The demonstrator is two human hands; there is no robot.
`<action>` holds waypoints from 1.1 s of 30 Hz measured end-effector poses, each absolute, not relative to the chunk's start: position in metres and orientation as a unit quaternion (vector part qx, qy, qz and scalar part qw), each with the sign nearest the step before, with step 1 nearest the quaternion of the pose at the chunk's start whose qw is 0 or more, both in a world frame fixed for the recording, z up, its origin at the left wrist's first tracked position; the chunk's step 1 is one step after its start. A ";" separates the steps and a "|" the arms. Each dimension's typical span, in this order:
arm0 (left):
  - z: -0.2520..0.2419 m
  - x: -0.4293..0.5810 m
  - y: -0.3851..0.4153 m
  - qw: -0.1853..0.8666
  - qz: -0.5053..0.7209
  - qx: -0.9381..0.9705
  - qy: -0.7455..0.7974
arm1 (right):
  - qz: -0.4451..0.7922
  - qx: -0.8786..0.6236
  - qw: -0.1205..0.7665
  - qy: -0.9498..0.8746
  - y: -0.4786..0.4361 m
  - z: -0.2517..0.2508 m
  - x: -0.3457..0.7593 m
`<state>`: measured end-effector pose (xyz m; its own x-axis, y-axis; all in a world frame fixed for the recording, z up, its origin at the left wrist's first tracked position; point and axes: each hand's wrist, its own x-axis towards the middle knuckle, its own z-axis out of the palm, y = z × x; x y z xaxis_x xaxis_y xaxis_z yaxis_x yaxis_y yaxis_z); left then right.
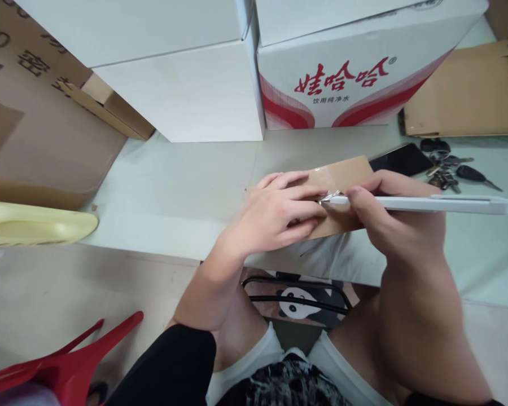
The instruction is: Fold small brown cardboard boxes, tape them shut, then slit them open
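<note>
A small brown cardboard box [351, 169] lies tilted on the pale tabletop, with clear tape across it. My left hand [275, 211] rests flat over its left part, fingers stretched out and spread, covering much of that end. In my right hand [400, 220] is a slim white utility knife [415, 203], pinched between thumb and fingers close to its front end. Its metal tip meets the box beside my left fingertips, where crumpled, shiny tape shows. The tip's exact contact with the tape is too blurred to make out.
Behind stand white cartons [195, 96] and a red-lettered water carton [342, 84]. A black phone [402, 159] and keys [444, 163] lie at the right, near a flat brown box [465, 90]. A yellow plastic piece [38, 223] and red stool [76, 361] are left.
</note>
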<state>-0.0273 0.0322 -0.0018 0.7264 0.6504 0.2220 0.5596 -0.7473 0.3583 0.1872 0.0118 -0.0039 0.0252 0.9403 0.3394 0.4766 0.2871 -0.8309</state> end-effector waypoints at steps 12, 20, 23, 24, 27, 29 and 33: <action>-0.001 -0.027 0.032 0.137 0.168 0.920 0.326 | 0.222 -0.549 0.451 -0.667 0.009 -0.007 0.187; -0.001 -0.028 0.032 0.144 0.167 0.918 0.330 | 0.210 -0.543 0.434 -0.688 0.011 -0.003 0.186; -0.002 -0.028 0.033 0.141 0.171 0.918 0.330 | 0.194 -0.540 0.427 -0.699 0.012 -0.001 0.184; -0.002 -0.027 0.033 0.142 0.171 0.917 0.331 | 0.190 -0.539 0.427 -0.701 0.012 -0.001 0.184; -0.003 -0.027 0.033 0.145 0.177 0.915 0.333 | 0.189 -0.535 0.434 -0.699 0.012 -0.004 0.185; -0.003 -0.027 0.032 0.146 0.183 0.913 0.334 | 0.197 -0.537 0.450 -0.686 0.012 -0.006 0.186; -0.002 -0.028 0.033 0.146 0.179 0.914 0.333 | 0.226 -0.539 0.470 -0.661 0.012 -0.008 0.190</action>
